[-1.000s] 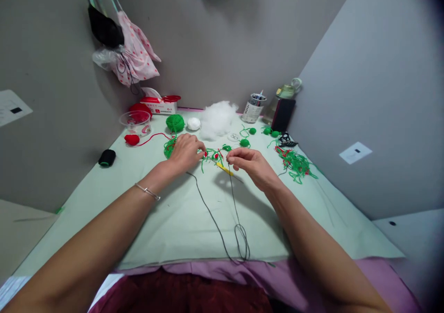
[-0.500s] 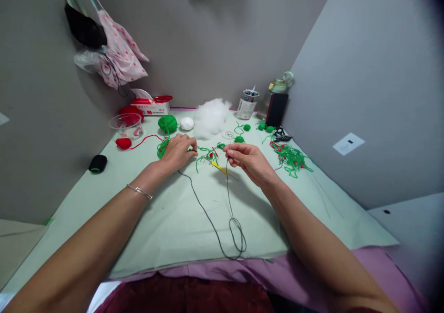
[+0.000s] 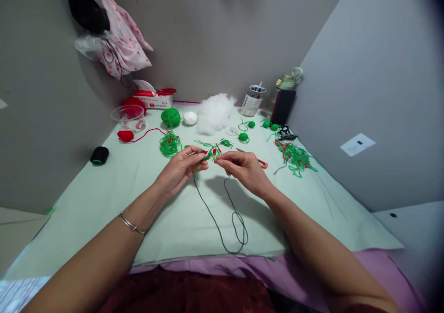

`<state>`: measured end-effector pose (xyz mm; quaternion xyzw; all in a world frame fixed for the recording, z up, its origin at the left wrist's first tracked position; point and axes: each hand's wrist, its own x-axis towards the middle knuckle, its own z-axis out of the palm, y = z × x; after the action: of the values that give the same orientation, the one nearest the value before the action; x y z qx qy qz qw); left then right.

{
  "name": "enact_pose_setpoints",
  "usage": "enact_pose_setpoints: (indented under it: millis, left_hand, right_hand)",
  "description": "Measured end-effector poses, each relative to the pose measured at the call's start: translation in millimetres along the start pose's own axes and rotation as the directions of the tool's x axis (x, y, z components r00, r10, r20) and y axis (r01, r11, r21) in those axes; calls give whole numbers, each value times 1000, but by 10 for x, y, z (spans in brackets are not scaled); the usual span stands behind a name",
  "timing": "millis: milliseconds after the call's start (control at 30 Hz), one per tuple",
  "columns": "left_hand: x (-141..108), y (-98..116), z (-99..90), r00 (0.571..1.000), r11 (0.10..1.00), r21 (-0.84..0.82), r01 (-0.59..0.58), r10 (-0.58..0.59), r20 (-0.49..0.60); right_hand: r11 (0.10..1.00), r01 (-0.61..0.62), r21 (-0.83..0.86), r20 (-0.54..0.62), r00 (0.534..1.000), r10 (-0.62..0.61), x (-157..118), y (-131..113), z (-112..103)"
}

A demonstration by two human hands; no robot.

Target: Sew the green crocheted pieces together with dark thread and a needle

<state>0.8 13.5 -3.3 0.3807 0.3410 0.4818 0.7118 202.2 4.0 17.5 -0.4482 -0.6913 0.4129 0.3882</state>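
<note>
My left hand [image 3: 182,167] is closed on a small green and red crocheted piece [image 3: 207,155], mostly covered by the fingers. Close on its right, my right hand [image 3: 244,167] pinches a slim yellow tool [image 3: 215,159], of which only a small bit shows. A thin black cord [image 3: 211,215] runs from below my left hand, loops on the table and rises to below my right hand. Green and red yarn scraps [image 3: 217,148] lie just behind the fingertips. An orange-handled cutting tool [image 3: 263,164] is partly hidden behind my right hand.
Behind lie a green yarn ball [image 3: 170,117], white stuffing [image 3: 217,114] and small green balls [image 3: 243,137]. A clear tub [image 3: 128,121] and black thread spool [image 3: 99,155] stand left. A yarn tangle [image 3: 296,159], phone [image 3: 283,108] and pen tin [image 3: 252,102] are right.
My left hand has lifted the green and red piece and come towards my right hand. The yellow tool has left the table and appears between my right fingers. The view has shifted slightly.
</note>
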Motion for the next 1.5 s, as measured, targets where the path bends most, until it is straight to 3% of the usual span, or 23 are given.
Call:
enact_pose_setpoints:
  millis: [300, 533, 867, 1100, 1500]
  left_hand:
    - [9, 4, -30, 1000, 1000, 10, -21, 21, -4]
    - [-14, 35, 19, 998, 988, 142, -53, 59, -38]
    - [19, 40, -56, 997, 992, 111, -58, 63, -50]
    - [-11, 64, 21, 996, 984, 165, -62, 70, -47]
    - [6, -17, -7, 994, 965, 240, -103, 109, -9]
  right_hand:
    - [998, 15, -62, 46, 999, -12, -24, -81, -4]
    - [992, -11, -128, 80, 997, 22, -27, -65, -8]
    - [994, 13, -105, 70, 998, -5, -43, -106, -29]
    - [992, 1, -123, 95, 995, 11, -39, -71, -19]
    - [991, 5, -136, 109, 994, 9, -38, -51, -10]
